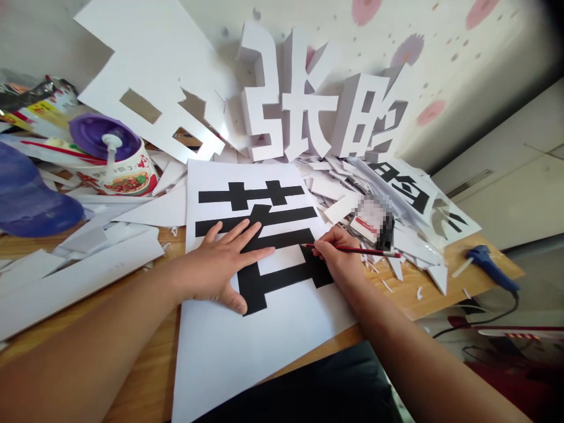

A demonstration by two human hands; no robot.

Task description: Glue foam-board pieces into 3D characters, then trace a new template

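Note:
A large white board [211,358] lies on the wooden table. On it rests a black cut-out character [282,276] made of wide strokes. My left hand [220,264] is spread flat over the left part of the black character, fingers apart, with the thumb near its lower left stroke. My right hand [337,249] grips a red and black pencil [370,251], whose tip touches the inner edge of the character's right side, near the enclosed white opening.
Standing white letters [264,129] line the back. White scraps [321,188] and a food tub [132,173] surround the board. A blue glue gun [489,264] lies right on the wooden table [476,288]. A blue object [35,194] is far left.

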